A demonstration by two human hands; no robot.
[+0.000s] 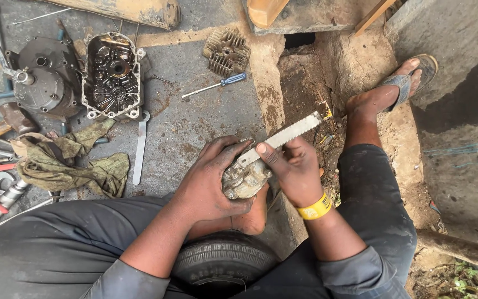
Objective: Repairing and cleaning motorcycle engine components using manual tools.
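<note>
Oily concrete workshop floor (195, 122) | our left hand (208, 180) is gripping the grimy engine part (244, 180) | our right hand (297, 171) is pinching the hacksaw blade (283, 138) across it | we are keeping strokes flat, part braced.

Grey stained concrete floor (195, 122) in daylight; bare dirt patch (311, 83) beside it. Rough concrete wall (460, 111) at right. Wooden planks (266, 10) along top edge. Green weeds (471, 282) in bottom right corner.

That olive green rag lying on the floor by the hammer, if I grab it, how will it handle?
The rag lies crumpled in loose folds, so it would probably hang limp and weigh little. It looks grimy, so perhaps greasy. One end reaches the hammer, which it might drag against.
</note>
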